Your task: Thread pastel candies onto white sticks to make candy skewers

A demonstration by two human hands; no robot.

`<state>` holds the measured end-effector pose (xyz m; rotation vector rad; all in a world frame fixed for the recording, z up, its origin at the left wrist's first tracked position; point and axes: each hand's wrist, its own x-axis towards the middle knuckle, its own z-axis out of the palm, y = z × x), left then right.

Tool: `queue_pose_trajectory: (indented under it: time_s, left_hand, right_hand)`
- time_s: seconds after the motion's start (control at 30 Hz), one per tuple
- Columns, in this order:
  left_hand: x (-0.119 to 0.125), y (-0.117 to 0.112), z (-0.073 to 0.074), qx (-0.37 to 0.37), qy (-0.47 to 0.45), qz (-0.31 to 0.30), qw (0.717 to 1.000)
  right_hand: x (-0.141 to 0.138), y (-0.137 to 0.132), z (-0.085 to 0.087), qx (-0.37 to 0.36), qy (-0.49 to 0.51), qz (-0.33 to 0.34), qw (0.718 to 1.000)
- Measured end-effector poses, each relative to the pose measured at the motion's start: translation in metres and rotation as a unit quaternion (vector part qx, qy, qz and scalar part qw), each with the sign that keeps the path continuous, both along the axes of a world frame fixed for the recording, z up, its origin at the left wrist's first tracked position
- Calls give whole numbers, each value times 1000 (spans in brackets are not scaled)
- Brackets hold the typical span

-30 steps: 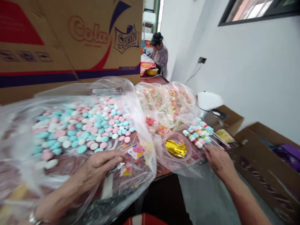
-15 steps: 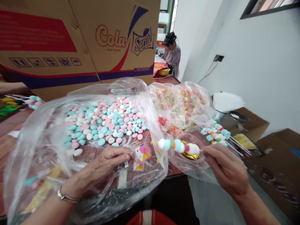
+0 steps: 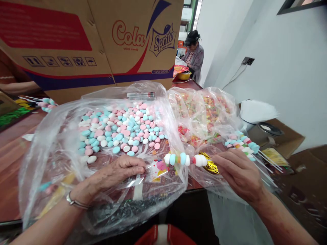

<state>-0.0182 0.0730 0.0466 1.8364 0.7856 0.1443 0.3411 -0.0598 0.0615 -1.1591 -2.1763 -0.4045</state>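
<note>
My right hand (image 3: 238, 175) is closed on the stick end of a candy skewer (image 3: 185, 159) strung with white, blue and pink pieces, held level and pointing left. My left hand (image 3: 120, 172) pinches a small clear printed wrapper bag (image 3: 155, 169) lying on the big plastic bag. The skewer's tip reaches the wrapper's mouth. A large clear bag of pink, blue and white candies (image 3: 120, 127) lies just behind my left hand. A silver bracelet (image 3: 74, 201) is on my left wrist.
A clear bag of small coloured sweets (image 3: 204, 112), a dish of gold twist ties (image 3: 211, 166) and a pile of finished skewers (image 3: 242, 144) sit at the right. A big Cola/Sprite carton (image 3: 102, 44) stands behind. Another person (image 3: 194, 56) works far back. Cardboard boxes (image 3: 306, 177) stand right.
My right hand picked a skewer from the right side and carried it left to the wrapper. My left hand stayed on the wrapper. The view shifted left.
</note>
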Motion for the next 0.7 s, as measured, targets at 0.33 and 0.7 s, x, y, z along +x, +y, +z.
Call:
queue_pose_trajectory:
  time_s: [0.33, 0.7]
  left_hand:
    - [-7, 6, -12, -30, -11, 38, 999]
    - [2, 7, -2, 7, 4, -54, 998]
  right_hand:
    - [-4, -4, -7, 4, -29, 1, 1000]
    - [-13, 8, -1, -71, 18, 48, 996]
